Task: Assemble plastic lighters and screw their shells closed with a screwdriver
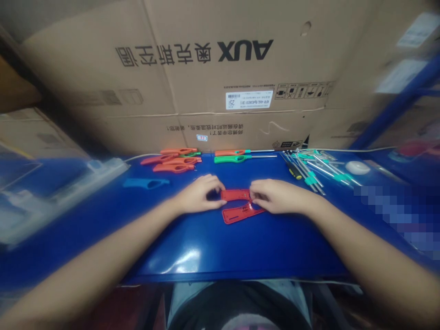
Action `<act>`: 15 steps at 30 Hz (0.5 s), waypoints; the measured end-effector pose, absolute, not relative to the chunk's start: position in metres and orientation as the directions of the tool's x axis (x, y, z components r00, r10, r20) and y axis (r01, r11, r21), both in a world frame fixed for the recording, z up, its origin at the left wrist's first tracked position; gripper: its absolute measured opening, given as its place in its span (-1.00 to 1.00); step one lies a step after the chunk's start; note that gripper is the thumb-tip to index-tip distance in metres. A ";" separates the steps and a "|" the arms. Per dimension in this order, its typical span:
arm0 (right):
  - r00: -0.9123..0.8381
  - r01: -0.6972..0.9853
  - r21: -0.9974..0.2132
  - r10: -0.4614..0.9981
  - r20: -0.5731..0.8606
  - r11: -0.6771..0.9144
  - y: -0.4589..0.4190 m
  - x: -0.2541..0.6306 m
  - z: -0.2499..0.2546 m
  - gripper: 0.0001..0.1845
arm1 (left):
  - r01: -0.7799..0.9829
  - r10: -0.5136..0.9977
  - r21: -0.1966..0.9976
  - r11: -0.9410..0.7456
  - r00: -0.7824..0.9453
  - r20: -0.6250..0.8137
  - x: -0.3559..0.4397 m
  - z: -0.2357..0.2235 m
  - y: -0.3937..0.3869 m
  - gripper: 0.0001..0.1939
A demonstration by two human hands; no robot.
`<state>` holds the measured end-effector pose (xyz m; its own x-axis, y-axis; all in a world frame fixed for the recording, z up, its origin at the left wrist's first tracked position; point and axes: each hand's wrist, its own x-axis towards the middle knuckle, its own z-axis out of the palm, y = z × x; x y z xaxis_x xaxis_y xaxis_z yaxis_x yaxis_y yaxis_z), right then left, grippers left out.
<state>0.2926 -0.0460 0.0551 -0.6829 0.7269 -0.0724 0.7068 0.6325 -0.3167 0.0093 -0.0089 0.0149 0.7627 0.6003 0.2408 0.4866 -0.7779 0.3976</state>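
Red half-shell (234, 195) pinched at both ends

Before the cardboard box (192, 94), over the blue table (292, 247), the half-shell is pinched by the left hand (200, 194) at one end and by the right hand (272, 195) at the other. A second red half (236, 215) is seen beside it, farther from the box. Orange handles (174, 168) are laid close to the box.

The right hand (270, 195) hides the right ends of the upper red casing half (235, 195) and the lower red casing half (237, 214). A mosaic patch (395, 220) masks part of the right side. The pale object (68, 201) at left is blurred and cut off; the label's (249, 100) finest print is unreadable.
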 end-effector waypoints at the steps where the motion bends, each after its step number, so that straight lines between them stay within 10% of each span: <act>1: -0.688 0.700 -0.325 0.722 -0.071 0.635 -0.047 0.293 0.055 -0.95 | 0.489 0.602 0.396 -0.777 0.759 0.245 0.010 0.015 -0.009 -0.69; 15: -0.702 0.688 -0.355 0.704 -0.105 0.633 -0.052 0.296 0.064 -0.94 | 0.495 0.587 0.340 -0.800 0.763 0.271 0.009 0.018 -0.012 -0.69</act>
